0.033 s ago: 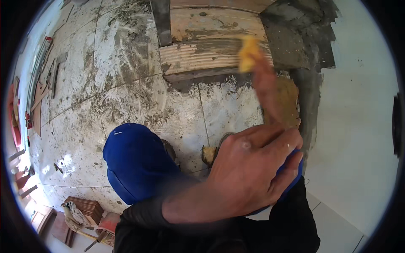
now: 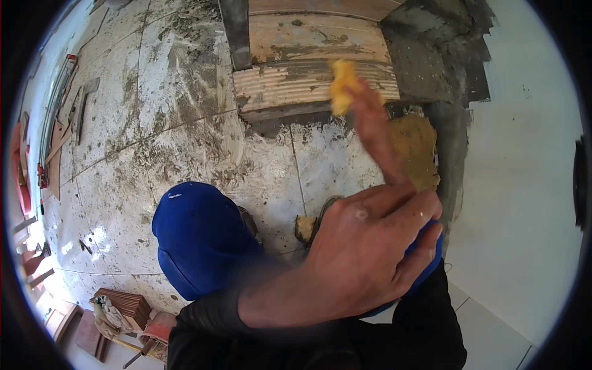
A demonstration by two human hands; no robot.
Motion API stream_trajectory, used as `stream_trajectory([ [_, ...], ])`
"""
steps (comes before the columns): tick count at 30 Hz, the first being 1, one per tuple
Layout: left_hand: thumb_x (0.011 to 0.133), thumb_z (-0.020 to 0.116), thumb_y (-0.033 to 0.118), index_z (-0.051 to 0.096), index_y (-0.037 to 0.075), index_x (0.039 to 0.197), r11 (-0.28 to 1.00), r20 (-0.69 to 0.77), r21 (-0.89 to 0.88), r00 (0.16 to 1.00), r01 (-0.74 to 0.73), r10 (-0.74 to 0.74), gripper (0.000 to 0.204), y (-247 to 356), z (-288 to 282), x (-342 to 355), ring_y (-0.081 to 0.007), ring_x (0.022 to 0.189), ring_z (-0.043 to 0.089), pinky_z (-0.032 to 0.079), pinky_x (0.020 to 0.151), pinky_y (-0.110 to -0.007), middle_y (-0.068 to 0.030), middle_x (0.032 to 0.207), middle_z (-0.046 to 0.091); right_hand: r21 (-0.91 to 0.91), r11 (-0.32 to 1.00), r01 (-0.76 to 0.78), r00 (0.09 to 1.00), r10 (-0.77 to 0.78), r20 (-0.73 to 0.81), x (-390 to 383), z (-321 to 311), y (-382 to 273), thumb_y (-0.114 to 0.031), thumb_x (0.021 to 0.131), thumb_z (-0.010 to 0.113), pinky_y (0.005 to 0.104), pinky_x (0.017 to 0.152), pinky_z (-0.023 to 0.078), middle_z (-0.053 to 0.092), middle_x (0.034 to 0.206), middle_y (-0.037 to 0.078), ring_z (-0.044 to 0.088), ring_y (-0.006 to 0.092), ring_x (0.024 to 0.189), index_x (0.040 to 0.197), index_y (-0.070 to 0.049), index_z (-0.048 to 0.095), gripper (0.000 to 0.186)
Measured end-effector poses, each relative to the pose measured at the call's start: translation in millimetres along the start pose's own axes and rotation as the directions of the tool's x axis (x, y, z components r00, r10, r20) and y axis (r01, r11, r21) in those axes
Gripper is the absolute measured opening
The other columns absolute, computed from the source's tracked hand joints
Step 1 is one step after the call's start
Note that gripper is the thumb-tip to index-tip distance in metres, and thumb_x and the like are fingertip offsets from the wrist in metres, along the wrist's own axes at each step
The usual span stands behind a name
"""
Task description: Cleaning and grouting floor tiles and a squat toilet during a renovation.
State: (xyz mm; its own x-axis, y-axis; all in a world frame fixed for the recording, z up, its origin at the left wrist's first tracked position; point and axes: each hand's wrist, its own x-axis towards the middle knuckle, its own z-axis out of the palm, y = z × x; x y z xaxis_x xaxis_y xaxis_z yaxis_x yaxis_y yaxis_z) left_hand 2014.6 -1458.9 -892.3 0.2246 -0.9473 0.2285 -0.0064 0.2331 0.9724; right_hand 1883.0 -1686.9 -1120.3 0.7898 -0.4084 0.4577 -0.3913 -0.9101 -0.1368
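Floor (image 2: pixel 320 160) around me is pale tile, smeared with grey muck. Just ahead sits the ridged, wood-toned step (image 2: pixel 277 86), streaked grey too, so I'd call this the wiping-down stage. My left hand (image 2: pixel 364 246) is loosely curled, off to the right of my blue left knee (image 2: pixel 197 234); can't tell if those fingers hold anything. My right hand (image 2: pixel 372 123) reaches out beyond it, fingers pinching the yellow sponge (image 2: pixel 341 86) over the step's right half, maybe touching, hard to say. Next move probably calls for flat, even pressure along the ridges.
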Motion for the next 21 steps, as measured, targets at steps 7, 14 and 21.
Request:
stream_trajectory([
  [7,0.085,0.073,0.001,0.062,0.002,0.097,1.0,-0.069,0.022,0.998,-0.006,0.008,0.017,4.9,-4.9,-2.4,-0.0316,0.071,0.067,0.053,0.061,-0.039,-0.0123,0.083,0.065,0.24,0.769,-0.592,0.803,0.587,0.098,-27.4,-54.2,102.3,-0.005,0.1,0.055,0.0436,0.101,0.054,0.059,0.142,0.022,0.061,0.0381,0.129,0.138,-0.008,0.063,0.039],
  [14,0.088,0.071,0.009,0.06,0.004,0.097,0.99,-0.089,0.137,0.996,0.013,-0.001,0.016,-1.6,-7.6,-6.5,-0.0346,0.075,0.066,0.053,0.063,-0.045,-0.0111,0.084,0.064,0.034,0.996,-0.082,0.995,0.084,-0.058,72.0,-14.7,-23.1,-0.006,0.102,0.054,0.0448,0.111,0.048,0.059,0.142,0.022,0.056,0.0392,0.133,0.134,-0.003,0.065,0.034],
  [21,0.086,0.072,0.007,0.061,0.005,0.096,0.988,-0.092,0.149,0.996,0.029,-0.015,0.015,-13.3,-5.8,5.4,-0.0341,0.074,0.066,0.053,0.063,-0.044,-0.0107,0.083,0.064,0.173,0.975,0.143,0.986,-0.156,0.064,157.0,82.7,-76.1,-0.005,0.097,0.055,0.049,0.113,0.045,0.058,0.143,0.021,0.052,0.0388,0.136,0.133,-0.004,0.066,0.038],
])
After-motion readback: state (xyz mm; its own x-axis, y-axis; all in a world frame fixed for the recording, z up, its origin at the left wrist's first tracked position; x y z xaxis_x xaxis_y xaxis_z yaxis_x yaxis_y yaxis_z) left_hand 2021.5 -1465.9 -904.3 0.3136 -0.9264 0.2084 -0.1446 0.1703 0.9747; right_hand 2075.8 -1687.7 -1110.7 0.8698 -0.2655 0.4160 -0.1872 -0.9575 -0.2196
